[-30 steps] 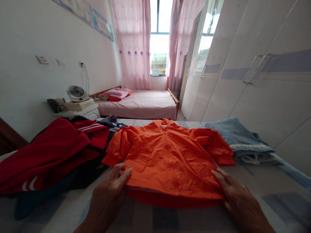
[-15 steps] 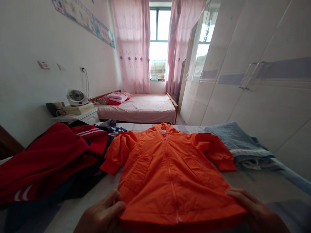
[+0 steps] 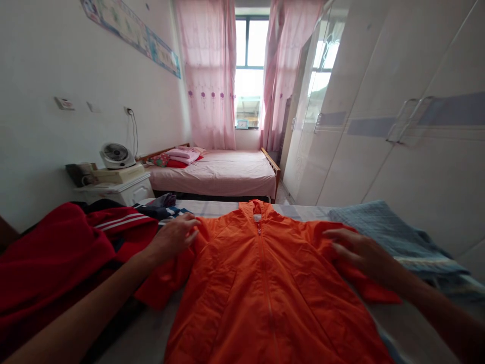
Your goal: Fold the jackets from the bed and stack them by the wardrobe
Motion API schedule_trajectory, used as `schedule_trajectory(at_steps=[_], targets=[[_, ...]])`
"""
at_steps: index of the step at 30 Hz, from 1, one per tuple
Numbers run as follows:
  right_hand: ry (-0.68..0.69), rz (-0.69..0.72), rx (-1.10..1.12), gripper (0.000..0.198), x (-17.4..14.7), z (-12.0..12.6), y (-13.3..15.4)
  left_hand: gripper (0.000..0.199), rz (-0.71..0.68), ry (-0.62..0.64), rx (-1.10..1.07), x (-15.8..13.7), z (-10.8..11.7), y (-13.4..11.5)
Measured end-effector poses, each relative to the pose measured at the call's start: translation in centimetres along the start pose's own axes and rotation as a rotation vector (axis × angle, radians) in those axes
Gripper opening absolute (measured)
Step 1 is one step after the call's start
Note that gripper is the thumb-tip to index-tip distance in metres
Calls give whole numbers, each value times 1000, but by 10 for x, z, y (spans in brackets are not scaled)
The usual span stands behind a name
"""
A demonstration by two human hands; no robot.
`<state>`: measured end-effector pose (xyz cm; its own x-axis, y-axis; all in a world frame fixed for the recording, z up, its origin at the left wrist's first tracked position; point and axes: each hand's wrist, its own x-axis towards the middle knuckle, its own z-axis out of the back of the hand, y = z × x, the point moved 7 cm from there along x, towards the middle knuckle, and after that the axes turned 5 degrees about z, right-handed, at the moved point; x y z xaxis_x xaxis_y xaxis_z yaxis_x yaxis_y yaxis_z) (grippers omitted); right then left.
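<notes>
An orange zip-up jacket (image 3: 261, 283) lies face up on the near bed, its collar pointing away from me and its zip closed. My left hand (image 3: 177, 233) is over the jacket's left-side sleeve near the shoulder, fingers bent and apart. Over the sleeve on the other side is my right hand (image 3: 350, 246), with its fingers stretched out. Whether either hand touches the cloth is hard to make out. The jacket's lower hem is outside the view.
Red clothes with white stripes (image 3: 56, 247) are heaped on the left. Folded blue jeans (image 3: 386, 227) lie on the right. Beyond stand a pink-covered bed (image 3: 223, 172), a nightstand (image 3: 134, 194) with a small fan (image 3: 117, 153), and a white wardrobe (image 3: 341, 167).
Both hands have let go of the jacket's bottom hem and moved up and away from me to the sleeves. The jacket appears closer in view, its hem now out of frame.
</notes>
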<state>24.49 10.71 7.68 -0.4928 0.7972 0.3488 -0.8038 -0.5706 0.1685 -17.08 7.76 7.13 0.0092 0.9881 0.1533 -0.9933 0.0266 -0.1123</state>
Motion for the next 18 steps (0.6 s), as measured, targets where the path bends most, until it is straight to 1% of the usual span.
schedule_trajectory(at_steps=[2, 4, 6, 8, 9, 11, 12, 14, 16, 18], targets=[[72, -77, -54, 42, 54, -22, -14, 31, 61, 49, 55, 47, -17, 7], [121, -151, -107, 43, 92, -53, -27, 32, 110, 100, 66, 77, -37, 15], [145, -209, -135, 42, 114, -84, -39, 36, 152, 149, 71, 92, -55, 22], [162, -258, -148, 41, 124, -108, -49, 38, 178, 183, 72, 96, -67, 28], [176, -273, -150, 39, 127, -117, -53, 35, 182, 190, 72, 96, -70, 31], [197, -280, -151, 35, 129, -126, -59, 27, 182, 169, 74, 94, -71, 34], [197, -275, -154, 34, 130, -126, -61, 26, 182, 143, 77, 93, -70, 35], [177, -271, -175, 33, 131, -124, -65, 31, 188, 89, 85, 91, -68, 37], [139, -275, -208, 31, 131, -118, -64, 31, 197, 72, 90, 86, -68, 39], [105, -259, -232, 32, 131, -112, -52, 31, 197, 76, 82, 77, -66, 42]])
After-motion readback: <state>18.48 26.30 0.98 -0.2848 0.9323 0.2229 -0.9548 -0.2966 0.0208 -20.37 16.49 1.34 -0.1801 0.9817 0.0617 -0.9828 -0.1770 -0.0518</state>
